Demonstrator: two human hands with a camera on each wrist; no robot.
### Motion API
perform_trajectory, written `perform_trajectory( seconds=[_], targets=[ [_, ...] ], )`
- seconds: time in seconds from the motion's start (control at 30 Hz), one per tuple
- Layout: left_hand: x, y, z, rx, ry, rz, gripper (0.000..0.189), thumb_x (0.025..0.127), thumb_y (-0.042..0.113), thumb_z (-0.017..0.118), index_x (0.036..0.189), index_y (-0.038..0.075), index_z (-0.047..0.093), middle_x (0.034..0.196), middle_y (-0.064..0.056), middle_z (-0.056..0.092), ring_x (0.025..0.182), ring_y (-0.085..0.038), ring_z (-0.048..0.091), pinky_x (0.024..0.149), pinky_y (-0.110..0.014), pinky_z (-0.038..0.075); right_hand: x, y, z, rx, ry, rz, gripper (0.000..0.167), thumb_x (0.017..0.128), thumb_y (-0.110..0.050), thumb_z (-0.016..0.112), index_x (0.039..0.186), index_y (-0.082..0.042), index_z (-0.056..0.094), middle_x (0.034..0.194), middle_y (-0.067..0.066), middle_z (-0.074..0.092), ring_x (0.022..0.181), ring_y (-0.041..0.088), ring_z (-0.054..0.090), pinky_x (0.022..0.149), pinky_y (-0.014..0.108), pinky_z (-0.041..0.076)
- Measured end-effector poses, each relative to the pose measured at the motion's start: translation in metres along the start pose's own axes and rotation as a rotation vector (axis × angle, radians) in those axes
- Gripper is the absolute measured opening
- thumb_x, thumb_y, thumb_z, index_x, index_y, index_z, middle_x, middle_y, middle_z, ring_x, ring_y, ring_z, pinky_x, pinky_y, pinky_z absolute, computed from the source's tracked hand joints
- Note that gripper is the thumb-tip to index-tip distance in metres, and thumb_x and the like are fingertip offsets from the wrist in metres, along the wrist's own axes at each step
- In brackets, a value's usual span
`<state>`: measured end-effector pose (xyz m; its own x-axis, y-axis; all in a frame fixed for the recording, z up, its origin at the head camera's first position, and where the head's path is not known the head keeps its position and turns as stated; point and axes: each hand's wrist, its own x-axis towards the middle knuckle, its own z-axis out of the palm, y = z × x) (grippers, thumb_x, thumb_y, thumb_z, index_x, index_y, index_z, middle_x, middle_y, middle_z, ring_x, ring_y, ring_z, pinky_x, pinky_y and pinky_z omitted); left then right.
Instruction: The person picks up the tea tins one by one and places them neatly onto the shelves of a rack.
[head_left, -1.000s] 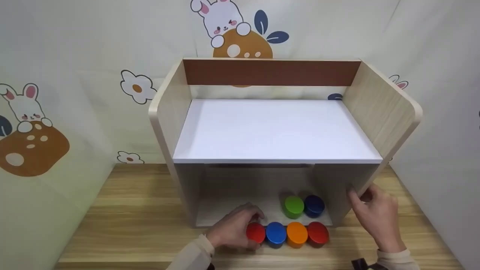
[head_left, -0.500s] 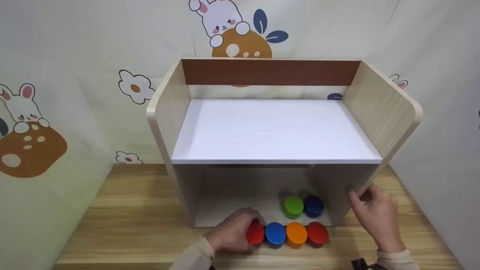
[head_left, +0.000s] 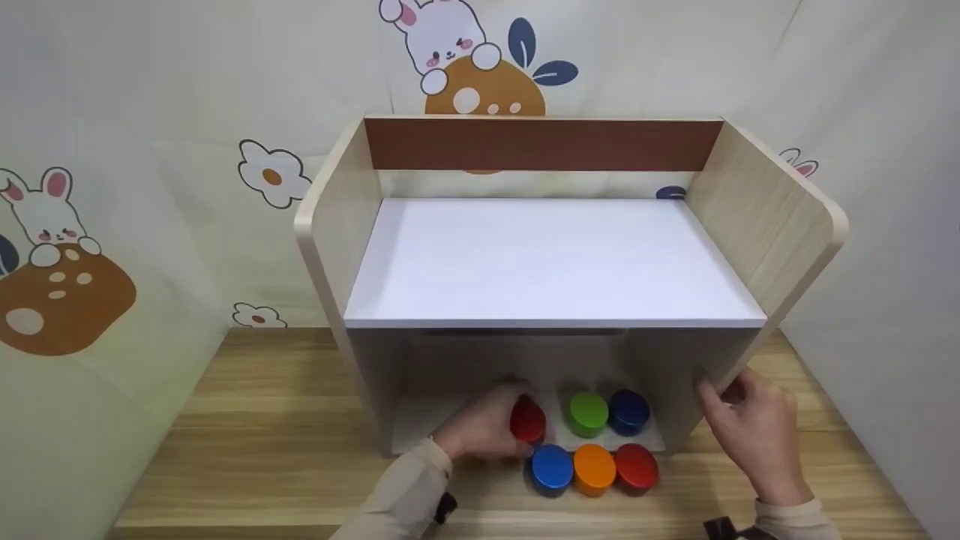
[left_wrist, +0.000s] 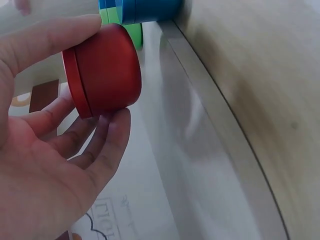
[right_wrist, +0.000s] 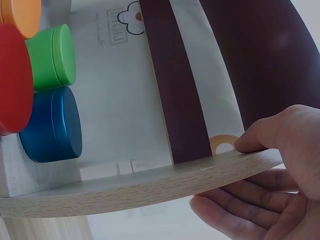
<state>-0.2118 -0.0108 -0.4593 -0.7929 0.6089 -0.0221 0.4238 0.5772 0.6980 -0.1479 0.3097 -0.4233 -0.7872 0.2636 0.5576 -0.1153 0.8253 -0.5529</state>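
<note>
My left hand (head_left: 491,421) pinches a red round tin (left_wrist: 102,70) between thumb and fingers, over the front edge of the shelf's lower compartment. Inside that compartment, to the right, stand a green tin (head_left: 588,414) and a dark blue tin (head_left: 628,412) side by side. A blue tin (head_left: 552,469), an orange tin (head_left: 594,469) and another red tin (head_left: 636,469) form a row on the table in front of the shelf. My right hand (head_left: 754,431) grips the front edge of the shelf's right side panel (right_wrist: 150,185), thumb inside and fingers outside.
The wooden shelf (head_left: 555,262) has a white upper board and a brown back rail (head_left: 544,145). It stands on a wood-grain table (head_left: 247,450), with printed walls behind and at both sides. The upper board overhangs the lower compartment.
My left hand has taken the red tin from the left end of the front row and moved it forward, slightly right, to the compartment's opening. My right hand stays on the side panel.
</note>
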Motion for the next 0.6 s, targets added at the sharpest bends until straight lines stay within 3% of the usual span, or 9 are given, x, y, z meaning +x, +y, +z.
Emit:
perform_trajectory(
  seconds=[0.17, 0.3, 0.6],
  targets=[
    [0.02, 0.003, 0.005, 0.065, 0.025, 0.052, 0.054, 0.071, 0.01, 0.091, 0.118, 0.01, 0.067, 0.112, 0.002, 0.065, 0.101, -0.012, 0.057, 0.095, -0.026, 0.053, 0.0, 0.002, 0.0, -0.001, 0.01, -0.004, 0.014, 0.088, -0.011, 0.077, 0.088, 0.003, 0.075, 0.071, 0.014, 0.074, 0.057, 0.01, 0.065, 0.047, 0.012, 0.041],
    [0.032, 0.007, 0.009, 0.132, 0.015, 0.042, 0.051, 0.07, 0.013, 0.093, 0.113, 0.015, 0.066, 0.107, 0.004, 0.064, 0.096, -0.011, 0.056, 0.091, -0.025, 0.053, 0.0, 0.001, -0.001, -0.005, -0.006, 0.017, 0.016, 0.089, -0.012, 0.077, 0.09, 0.004, 0.075, 0.073, 0.016, 0.074, 0.058, 0.015, 0.067, 0.047, 0.013, 0.042],
    [0.042, 0.005, 0.019, 0.214, 0.016, 0.058, 0.049, 0.072, 0.017, 0.093, 0.113, 0.014, 0.066, 0.106, 0.003, 0.065, 0.095, -0.012, 0.055, 0.09, -0.024, 0.051, 0.0, 0.0, -0.001, -0.003, -0.018, 0.037, 0.016, 0.089, -0.012, 0.076, 0.089, 0.004, 0.075, 0.071, 0.014, 0.074, 0.058, 0.013, 0.065, 0.047, 0.014, 0.042]
  ],
)
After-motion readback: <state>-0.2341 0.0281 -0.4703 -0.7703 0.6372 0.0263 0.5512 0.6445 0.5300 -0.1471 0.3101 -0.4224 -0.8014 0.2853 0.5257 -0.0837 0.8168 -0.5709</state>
